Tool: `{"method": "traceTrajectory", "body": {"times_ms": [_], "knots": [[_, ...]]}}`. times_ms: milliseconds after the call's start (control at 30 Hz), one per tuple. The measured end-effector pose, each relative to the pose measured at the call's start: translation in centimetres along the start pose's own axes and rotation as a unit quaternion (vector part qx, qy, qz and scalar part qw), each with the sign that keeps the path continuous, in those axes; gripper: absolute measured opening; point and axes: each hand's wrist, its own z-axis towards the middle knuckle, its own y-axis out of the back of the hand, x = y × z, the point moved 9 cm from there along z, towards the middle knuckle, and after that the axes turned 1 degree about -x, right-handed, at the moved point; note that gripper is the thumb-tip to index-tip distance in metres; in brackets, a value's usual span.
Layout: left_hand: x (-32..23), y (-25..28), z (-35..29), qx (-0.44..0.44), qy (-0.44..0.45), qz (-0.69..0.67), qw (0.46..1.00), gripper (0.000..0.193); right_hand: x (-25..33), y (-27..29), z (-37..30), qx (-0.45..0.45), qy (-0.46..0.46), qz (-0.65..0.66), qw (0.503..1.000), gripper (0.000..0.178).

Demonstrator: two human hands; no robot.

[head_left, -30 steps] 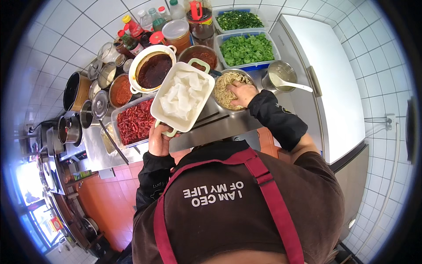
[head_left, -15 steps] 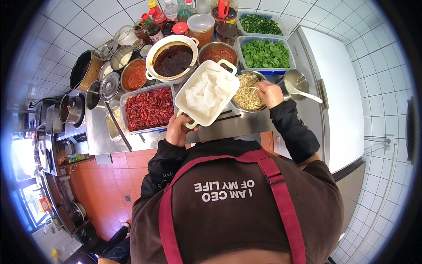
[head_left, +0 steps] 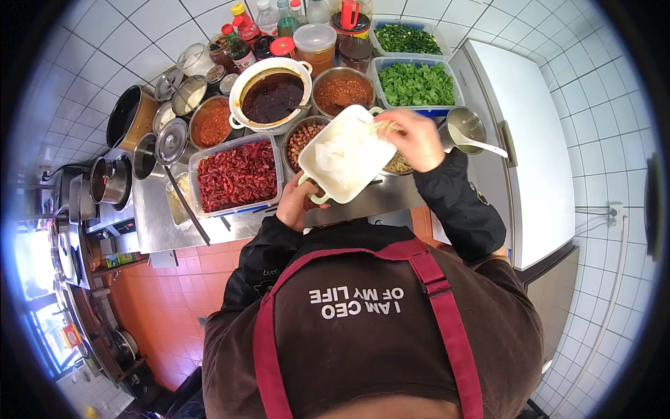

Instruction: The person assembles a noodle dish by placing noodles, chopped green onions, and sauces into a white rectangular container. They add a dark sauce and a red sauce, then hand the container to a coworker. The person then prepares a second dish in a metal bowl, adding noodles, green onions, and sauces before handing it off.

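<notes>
My left hand (head_left: 296, 204) is closed round the near handle of a cream rectangular dish (head_left: 340, 188), which tilts above the counter. Translucent white noodle-like sheets (head_left: 336, 158) lie in it. At the dish's right edge, my right hand (head_left: 419, 138), smeared by motion, pinches a small bunch of pale shredded strips (head_left: 385, 128). More of these strips fill a metal bowl (head_left: 399, 164), mostly hidden under the hand and dish. Peanuts or similar brown pieces (head_left: 305, 137) show in a bowl beyond the dish's left side.
Around the dish stand a tub of red shreds (head_left: 236, 174), a white pot of dark sauce (head_left: 273, 98), a bowl of red-brown sauce (head_left: 342, 91) and a tub of chopped greens (head_left: 417, 84). A metal pot with a white ladle (head_left: 481, 145) is at the right, before a white freezer (head_left: 530, 140).
My right hand has lifted from the bowl of strips to the dish's edge, carrying a bunch. The dish has moved slightly right, uncovering the bowl of brown pieces.
</notes>
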Motion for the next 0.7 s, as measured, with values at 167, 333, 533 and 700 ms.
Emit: {"method": "traceTrajectory", "body": {"times_ms": [167,333,533,700], "knots": [[0.3,-0.3,0.4,0.011,0.008,-0.013,1.0,0.04,-1.3,-0.8,-0.3,0.019,-0.016,0.005,1.0,0.022],[0.0,0.1,0.4,0.003,-0.003,-0.007,1.0,0.039,-9.4,-0.2,-2.3,0.091,-0.094,-0.177,0.975,0.016],[-0.8,1.0,-0.1,-0.016,-0.017,-0.019,1.0,0.04,-15.1,1.4,1.5,0.029,-0.096,-0.213,0.972,0.016],[-1.6,0.5,-0.1,-0.036,-0.019,-0.024,0.999,0.041,-22.5,-0.5,6.8,0.075,-0.173,-0.28,0.941,0.041]]}}
